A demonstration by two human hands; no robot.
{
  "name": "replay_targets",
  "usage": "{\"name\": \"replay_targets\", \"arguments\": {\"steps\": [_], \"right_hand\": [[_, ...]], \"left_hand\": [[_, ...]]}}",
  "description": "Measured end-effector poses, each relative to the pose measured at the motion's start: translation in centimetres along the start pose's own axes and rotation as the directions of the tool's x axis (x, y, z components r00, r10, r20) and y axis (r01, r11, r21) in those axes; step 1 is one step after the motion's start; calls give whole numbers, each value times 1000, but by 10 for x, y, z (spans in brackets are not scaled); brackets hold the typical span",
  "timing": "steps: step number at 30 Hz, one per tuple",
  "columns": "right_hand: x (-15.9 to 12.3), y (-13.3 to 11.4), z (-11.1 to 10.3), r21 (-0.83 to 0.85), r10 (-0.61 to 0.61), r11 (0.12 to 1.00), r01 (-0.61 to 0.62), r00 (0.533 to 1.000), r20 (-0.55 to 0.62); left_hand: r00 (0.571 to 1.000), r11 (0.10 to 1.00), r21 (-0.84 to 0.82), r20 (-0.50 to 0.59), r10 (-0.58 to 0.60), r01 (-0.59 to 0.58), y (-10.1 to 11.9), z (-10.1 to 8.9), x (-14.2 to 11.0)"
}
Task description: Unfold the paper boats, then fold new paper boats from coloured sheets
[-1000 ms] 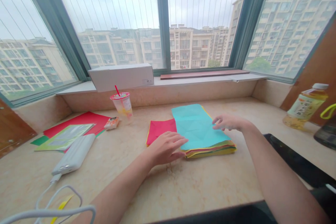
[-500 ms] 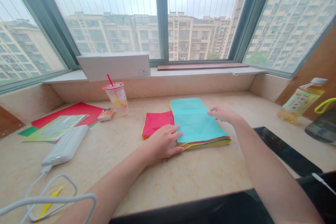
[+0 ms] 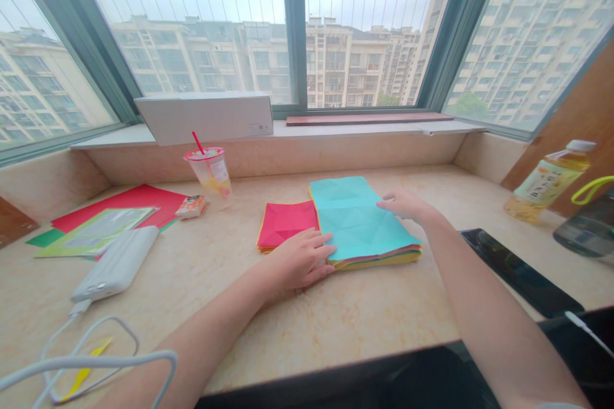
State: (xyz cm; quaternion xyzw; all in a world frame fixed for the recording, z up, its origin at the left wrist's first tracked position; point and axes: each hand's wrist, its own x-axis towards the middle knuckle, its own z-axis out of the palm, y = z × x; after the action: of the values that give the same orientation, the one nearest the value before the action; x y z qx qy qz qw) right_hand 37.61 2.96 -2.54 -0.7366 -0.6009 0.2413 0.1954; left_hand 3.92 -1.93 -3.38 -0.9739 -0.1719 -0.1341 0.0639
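A creased turquoise paper sheet (image 3: 359,220) lies on top of a stack of coloured paper, whose yellow and reddish edges show along the front. Against its left side sits a smaller square pile of folded paper with a red top (image 3: 288,223). My left hand (image 3: 304,257) rests palm down over the front corner where the two piles meet, fingers outstretched onto the turquoise sheet's left edge. At the right edge of that sheet, my right hand (image 3: 403,204) has its fingers closed on the paper's border; the thumb is partly hidden.
Left: red paper (image 3: 165,198), a green packet (image 3: 98,233), a white power bank (image 3: 118,262) with a looping cable (image 3: 119,361), a small orange box (image 3: 190,207) and a plastic cup (image 3: 210,172). Right: a black phone (image 3: 520,271), a tea bottle (image 3: 549,182) and a dark container (image 3: 588,227).
The camera view has shifted slightly. Both hands stay at the turquoise sheet's edges, and the paper piles look the same.
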Motion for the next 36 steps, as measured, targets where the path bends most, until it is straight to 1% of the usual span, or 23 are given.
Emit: {"name": "replay_targets", "arguments": {"steps": [7,13,18,21,25,27,31,34,36], "right_hand": [[-7,-2,-6,72,36,997,-36,999,2],[-11,-9,-8,171,51,984,-58,998,44],[-12,-11,-5,240,54,968,-71,996,76],[-10,-10,-2,267,41,962,-58,997,70],[-8,-5,0,290,18,956,-36,998,65],[-6,-2,0,298,7,954,-17,999,35],[-1,-2,6,258,-13,965,37,995,-95],[5,-6,17,194,-23,979,59,983,-183],[9,-10,27,148,-30,987,66,972,-232]], "left_hand": [[1000,1000,18,25,6,-6,-1,2,0],[1000,1000,-7,-3,-4,4,-2,8,1],[999,999,-30,28,-16,17,-2,4,-2],[999,996,-77,17,-38,40,-8,0,-5],[995,988,-114,-8,-104,102,-23,-1,-11],[989,983,-113,-19,-145,141,-32,-1,-16],[971,970,-59,-15,-237,236,-48,-2,-25],[959,958,-36,0,-285,285,-56,-4,-28],[955,954,-37,-6,-297,297,-59,-3,-28]]}}
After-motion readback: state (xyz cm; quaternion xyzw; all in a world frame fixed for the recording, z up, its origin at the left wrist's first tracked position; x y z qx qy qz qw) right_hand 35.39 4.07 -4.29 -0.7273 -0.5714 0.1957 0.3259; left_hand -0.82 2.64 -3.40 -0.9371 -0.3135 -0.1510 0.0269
